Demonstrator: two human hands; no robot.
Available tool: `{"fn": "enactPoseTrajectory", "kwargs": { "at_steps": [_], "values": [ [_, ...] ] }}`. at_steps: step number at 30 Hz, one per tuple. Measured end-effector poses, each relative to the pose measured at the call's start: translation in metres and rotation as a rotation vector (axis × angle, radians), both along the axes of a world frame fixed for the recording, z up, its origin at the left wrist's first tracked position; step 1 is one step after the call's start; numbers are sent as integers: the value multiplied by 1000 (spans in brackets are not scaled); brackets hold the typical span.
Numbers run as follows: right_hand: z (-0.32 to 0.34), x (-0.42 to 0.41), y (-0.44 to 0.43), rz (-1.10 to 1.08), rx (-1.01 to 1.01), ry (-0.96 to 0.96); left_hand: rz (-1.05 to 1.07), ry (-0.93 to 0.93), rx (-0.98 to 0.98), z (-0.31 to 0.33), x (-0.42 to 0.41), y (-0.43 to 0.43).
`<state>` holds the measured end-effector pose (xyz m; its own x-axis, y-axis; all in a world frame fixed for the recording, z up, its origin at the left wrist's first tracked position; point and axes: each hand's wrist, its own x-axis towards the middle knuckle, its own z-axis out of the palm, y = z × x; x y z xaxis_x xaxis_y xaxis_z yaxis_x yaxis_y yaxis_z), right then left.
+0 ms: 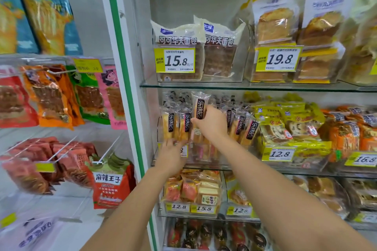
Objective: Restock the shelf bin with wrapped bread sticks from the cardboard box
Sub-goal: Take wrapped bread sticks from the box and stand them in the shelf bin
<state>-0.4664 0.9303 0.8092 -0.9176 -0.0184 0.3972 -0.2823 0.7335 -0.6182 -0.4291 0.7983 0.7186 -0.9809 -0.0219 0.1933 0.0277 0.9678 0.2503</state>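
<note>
My right hand (213, 124) is at the centre of the frame, thumb and fingers curled round the lower half of 1 wrapped bread stick (200, 106). I hold it upright, its black label facing me and its crimped top rising above the others. It sits over the middle of the clear shelf bin (201, 156), among the standing bread sticks (173, 126) that already fill the bin from left to right.

My left hand (171, 154) is lower and a little to the left. Its fingers are spread and fairly straight, the tips pressing on the bottom ends of the front sticks at the bin's left corner; it grips nothing. The hand covers most of the bin's yellow price tag (184, 151).

Above, on the glass shelf (255, 85), stand bags of cocoa waffle bread (220, 55) behind a 15.8 tag (175, 60). Just right of the bin lie yellow bread packs (285, 124) over a 12.8 tag (279, 154). At the left of the frame, past the green-edged post (122, 67), red, orange and green snack packs (51, 98) hang on hooks.
</note>
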Motion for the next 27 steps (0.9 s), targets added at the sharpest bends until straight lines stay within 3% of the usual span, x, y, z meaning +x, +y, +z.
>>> {"fn": "enactPoseTrajectory", "kwargs": {
  "at_steps": [3, 7, 18, 27],
  "values": [
    [3, -3, -6, -73, 54, -69, -20, -2, 32, 0, -1, -2],
    [3, -10, -16, -107, 86, -201, 52, 38, 213, 11, -7, -7],
    [-9, -21, -34, -145, 141, -372, 180, 89, 222, 26, -23, -15],
    [-35, -19, -31, -110, 185, -373, 247, 106, 232, 37, -32, -12]
  ]
}}
